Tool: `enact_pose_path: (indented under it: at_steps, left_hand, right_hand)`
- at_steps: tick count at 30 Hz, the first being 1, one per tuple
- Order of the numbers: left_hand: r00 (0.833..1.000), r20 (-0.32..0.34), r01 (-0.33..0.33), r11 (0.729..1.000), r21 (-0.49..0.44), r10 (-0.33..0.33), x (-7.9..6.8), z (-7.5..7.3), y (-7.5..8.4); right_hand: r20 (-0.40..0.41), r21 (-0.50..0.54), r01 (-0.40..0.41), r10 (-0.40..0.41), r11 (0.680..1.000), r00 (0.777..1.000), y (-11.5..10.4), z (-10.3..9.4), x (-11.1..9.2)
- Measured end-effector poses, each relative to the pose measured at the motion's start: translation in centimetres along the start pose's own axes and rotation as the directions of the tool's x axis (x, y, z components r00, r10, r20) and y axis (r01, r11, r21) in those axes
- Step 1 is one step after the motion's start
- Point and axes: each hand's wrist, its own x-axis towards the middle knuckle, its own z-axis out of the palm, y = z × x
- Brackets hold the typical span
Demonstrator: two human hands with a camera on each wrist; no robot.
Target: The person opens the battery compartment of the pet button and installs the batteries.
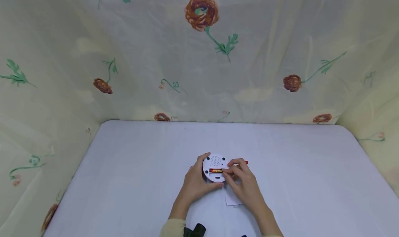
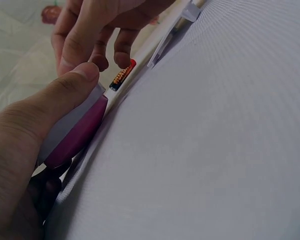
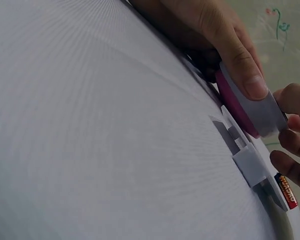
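A round white device [image 1: 215, 158] stands tilted, its underside with speaker holes and small dark feet facing me; its lower edge is purple in the wrist views. My left hand [image 1: 197, 181] grips it from the left, thumb [image 2: 85, 72] along the near rim. A red and black battery [image 1: 215, 170] lies in its compartment. My right hand [image 1: 244, 185] pinches that battery's right end between thumb and index finger. A second battery [image 3: 286, 191] lies on the table beyond the right hand, mostly hidden from the head view.
A flat white plastic piece with tabs [image 1: 232, 198] lies on the white table [image 1: 140, 171] under the right forearm. A flowered curtain [image 1: 149, 57] surrounds the table at the back and sides. Black wrist gear [image 1: 197, 230] shows at the bottom edge.
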Motion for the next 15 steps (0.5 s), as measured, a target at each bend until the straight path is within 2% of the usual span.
enact_pose_path:
  at_steps: [7, 15]
  left_hand:
    - [1.000, -0.017, -0.007, 1.000, -0.013, 0.007, 0.52, -0.26, 0.34]
    - [1.000, -0.017, -0.020, 0.999, -0.028, 0.019, -0.06, -0.07, 0.44]
  right_hand:
    - [0.003, -0.036, -0.044, 0.044, 0.998, 0.999, 0.08, -0.23, 0.64]
    - [0.010, -0.073, -0.042, 0.043, 0.996, 0.999, 0.42, -0.36, -0.14]
